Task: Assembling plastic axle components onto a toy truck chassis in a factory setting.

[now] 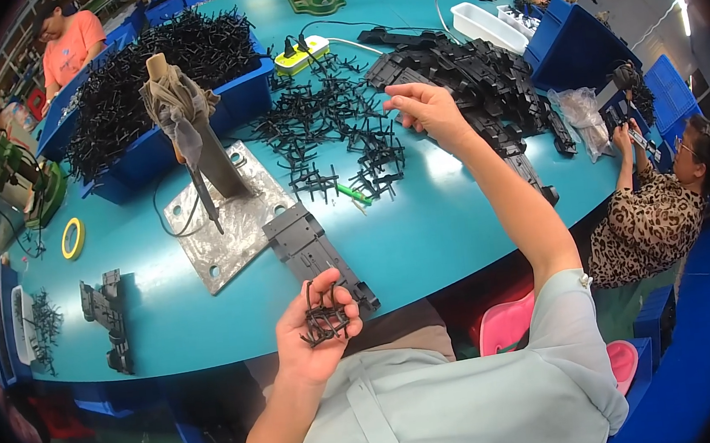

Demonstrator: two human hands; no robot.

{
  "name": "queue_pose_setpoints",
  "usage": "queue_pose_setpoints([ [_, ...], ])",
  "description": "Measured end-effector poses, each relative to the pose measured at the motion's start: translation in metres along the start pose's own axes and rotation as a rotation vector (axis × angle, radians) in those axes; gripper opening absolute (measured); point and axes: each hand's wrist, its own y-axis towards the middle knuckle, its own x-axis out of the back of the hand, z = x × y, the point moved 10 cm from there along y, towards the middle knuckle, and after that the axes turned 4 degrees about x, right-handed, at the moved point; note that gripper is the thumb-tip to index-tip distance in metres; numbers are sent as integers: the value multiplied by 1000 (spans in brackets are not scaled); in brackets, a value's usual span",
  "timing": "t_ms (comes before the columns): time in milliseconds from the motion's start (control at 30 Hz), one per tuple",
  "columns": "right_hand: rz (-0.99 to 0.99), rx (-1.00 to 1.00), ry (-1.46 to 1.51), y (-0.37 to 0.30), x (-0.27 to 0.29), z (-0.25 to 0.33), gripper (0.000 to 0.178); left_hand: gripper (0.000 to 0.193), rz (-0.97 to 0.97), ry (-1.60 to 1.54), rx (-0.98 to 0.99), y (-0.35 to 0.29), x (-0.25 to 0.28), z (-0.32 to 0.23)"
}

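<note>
Several small black branched plastic pieces (pixel 324 325) sit in my left hand (pixel 311 337), its fingers curled round them near the table's front edge. Just beyond that hand lies a long black moulded plastic part (pixel 301 237), its near end partly behind my fingers. My right hand (pixel 435 115) is stretched out over the table with its fingers partly extended and apart, and nothing shows in them. Below and left of it spreads a loose heap of the same branched pieces (pixel 333 125). A pile of black moulded parts (pixel 477 73) lies beyond and to its right.
A metal stand on a plate (pixel 239 220) holds a cloth-wrapped tool pointing down. Behind it, a blue bin (pixel 245 95) overflows with branched pieces. A green stick (pixel 354 193), yellow tape roll (pixel 73 238) and power strip (pixel 302 56) lie on the table. A co-worker (pixel 652 201) sits at right.
</note>
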Motion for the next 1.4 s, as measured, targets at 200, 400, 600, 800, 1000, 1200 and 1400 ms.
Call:
queue_pose_setpoints([
  [200, 284, 228, -381, -44, -23, -1, 19, 37, 8, -12, -5, -4, 0, -3],
  [400, 259, 505, -808, -85, -35, 21, 15, 37, -1, -5, -18, -9, 0, -5],
  [600, 220, 440, -689, -83, -26, 10, 10, 37, 2, -15, -16, -9, 3, -4],
  [800, 218, -11, -163, -72, -9, -6, 14, 37, -9, -28, -17, -10, 4, -4],
  [1000, 228, -388, 392, -83, -18, -29, 18, 38, 2, -26, -3, -7, 5, -2],
  [1200, 460, -262, 300, -130, -89, 16, 15, 48, 59, -9, 9, -3, -6, 0],
  [1400, 602, 459, -94, -174, -138, 74, 9, 66, -70, 32, -68, 4, -17, -1],
])
